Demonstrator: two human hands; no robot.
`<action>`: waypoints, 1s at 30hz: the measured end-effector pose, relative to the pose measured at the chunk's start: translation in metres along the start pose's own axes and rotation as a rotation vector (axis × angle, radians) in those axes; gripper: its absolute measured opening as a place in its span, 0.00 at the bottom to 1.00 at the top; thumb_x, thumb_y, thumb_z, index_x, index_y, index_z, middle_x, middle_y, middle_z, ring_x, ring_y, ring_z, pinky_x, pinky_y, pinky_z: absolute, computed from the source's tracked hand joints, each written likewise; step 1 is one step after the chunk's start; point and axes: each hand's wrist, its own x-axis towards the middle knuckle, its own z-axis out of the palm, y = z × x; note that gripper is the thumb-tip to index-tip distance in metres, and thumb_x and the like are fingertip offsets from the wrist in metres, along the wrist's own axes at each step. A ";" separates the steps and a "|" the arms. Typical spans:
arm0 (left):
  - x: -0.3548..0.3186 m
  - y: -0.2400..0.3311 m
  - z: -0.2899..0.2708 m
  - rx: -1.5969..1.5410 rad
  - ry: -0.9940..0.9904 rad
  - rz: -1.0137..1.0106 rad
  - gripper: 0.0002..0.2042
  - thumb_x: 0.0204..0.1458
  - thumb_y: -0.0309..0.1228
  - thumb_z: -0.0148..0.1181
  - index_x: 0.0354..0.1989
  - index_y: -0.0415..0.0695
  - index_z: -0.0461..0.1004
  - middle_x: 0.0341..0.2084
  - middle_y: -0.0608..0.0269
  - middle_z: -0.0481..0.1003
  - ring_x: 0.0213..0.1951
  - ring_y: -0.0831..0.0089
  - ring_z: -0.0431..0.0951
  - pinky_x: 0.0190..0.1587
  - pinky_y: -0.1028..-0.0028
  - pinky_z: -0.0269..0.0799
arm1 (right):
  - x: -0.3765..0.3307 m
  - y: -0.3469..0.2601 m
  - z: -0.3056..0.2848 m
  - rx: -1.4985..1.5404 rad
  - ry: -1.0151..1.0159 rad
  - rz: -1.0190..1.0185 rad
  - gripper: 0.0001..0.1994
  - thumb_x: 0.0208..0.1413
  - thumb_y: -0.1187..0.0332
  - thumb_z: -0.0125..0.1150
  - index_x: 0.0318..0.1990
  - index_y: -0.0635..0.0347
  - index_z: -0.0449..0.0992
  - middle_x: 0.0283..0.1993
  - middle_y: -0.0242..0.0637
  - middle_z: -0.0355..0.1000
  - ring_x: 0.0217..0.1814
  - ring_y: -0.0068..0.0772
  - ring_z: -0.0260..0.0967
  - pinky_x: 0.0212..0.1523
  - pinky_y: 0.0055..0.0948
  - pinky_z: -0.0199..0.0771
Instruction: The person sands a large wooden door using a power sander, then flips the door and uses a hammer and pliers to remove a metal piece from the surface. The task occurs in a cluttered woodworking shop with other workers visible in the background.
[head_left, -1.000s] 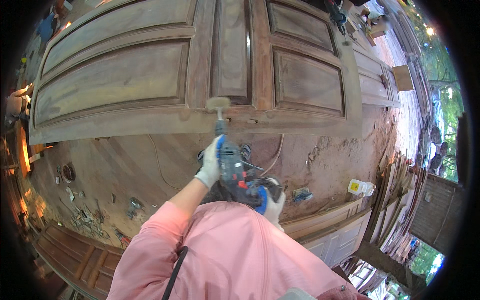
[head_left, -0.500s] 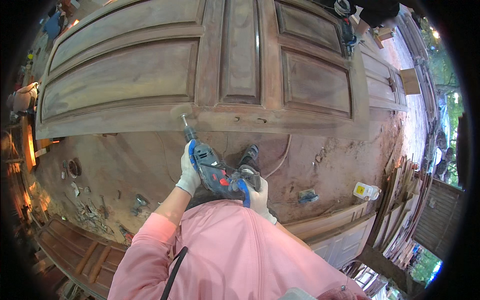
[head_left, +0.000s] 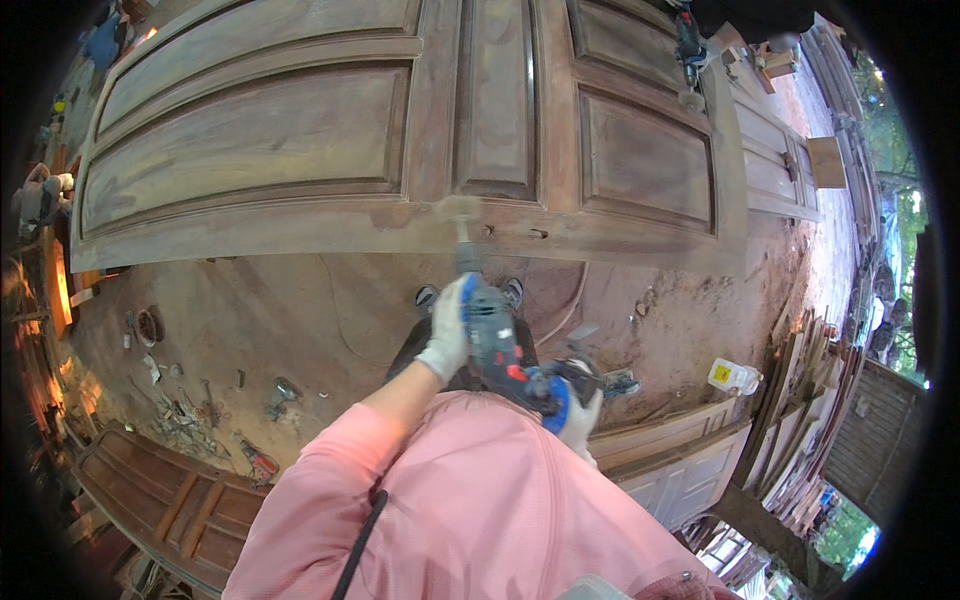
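Both my hands, in white gloves with blue palms, hold a dark power drill (head_left: 492, 330). My left hand (head_left: 450, 325) wraps round the front of its body, and my right hand (head_left: 578, 408) grips the rear handle. A pale round sanding head (head_left: 460, 209), blurred by motion, sits at the drill's tip. It meets the near rail of a large brown panelled wooden door (head_left: 330, 232), left of two small holes. The fingers of my right hand are partly hidden behind the tool.
At the far right, another person's gloved hand (head_left: 722, 40) is by a second power tool (head_left: 689, 50) on the door. Tools lie on the dirt floor at left, near a brown door (head_left: 170, 500). A white jug (head_left: 735, 377) and stacked boards (head_left: 790, 400) stand at right.
My hands and the drill have swung to the right, carrying the sanding head along the near rail toward the holes. The other person's tool has shifted slightly.
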 end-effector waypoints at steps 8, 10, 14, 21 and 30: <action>-0.019 0.051 -0.035 -0.223 0.052 -0.098 0.14 0.61 0.47 0.54 0.36 0.49 0.74 0.28 0.65 0.78 0.30 0.67 0.80 0.39 0.65 0.78 | 0.001 0.024 0.030 -0.113 -0.203 -0.009 0.14 0.57 0.81 0.58 0.51 0.72 0.74 0.46 0.38 0.76 0.48 0.27 0.73 0.51 0.27 0.73; 0.003 0.003 -0.034 -0.002 0.070 0.014 0.14 0.62 0.46 0.54 0.36 0.49 0.74 0.28 0.65 0.78 0.31 0.68 0.79 0.39 0.66 0.78 | -0.010 0.019 0.010 -0.130 0.054 -0.055 0.12 0.57 0.81 0.57 0.49 0.72 0.75 0.44 0.39 0.77 0.46 0.28 0.74 0.48 0.28 0.75; -0.011 -0.021 0.010 0.165 0.069 0.049 0.13 0.61 0.45 0.54 0.39 0.49 0.76 0.31 0.65 0.79 0.32 0.70 0.79 0.40 0.67 0.77 | -0.018 -0.010 -0.008 0.005 -0.024 -0.029 0.10 0.56 0.81 0.56 0.46 0.70 0.73 0.38 0.44 0.77 0.38 0.32 0.76 0.40 0.33 0.79; -0.045 0.053 -0.044 -0.221 0.110 -0.114 0.14 0.60 0.46 0.55 0.35 0.49 0.75 0.29 0.63 0.79 0.31 0.66 0.80 0.40 0.63 0.79 | -0.012 0.022 0.022 -0.030 -0.327 0.099 0.12 0.57 0.81 0.58 0.49 0.72 0.75 0.44 0.40 0.77 0.42 0.27 0.74 0.47 0.27 0.76; -0.034 -0.024 -0.013 0.043 0.129 -0.044 0.13 0.60 0.44 0.57 0.39 0.48 0.75 0.29 0.65 0.78 0.31 0.70 0.79 0.40 0.67 0.78 | -0.040 -0.001 -0.016 0.004 -0.077 -0.018 0.11 0.58 0.80 0.56 0.48 0.73 0.75 0.43 0.43 0.78 0.42 0.28 0.75 0.46 0.29 0.77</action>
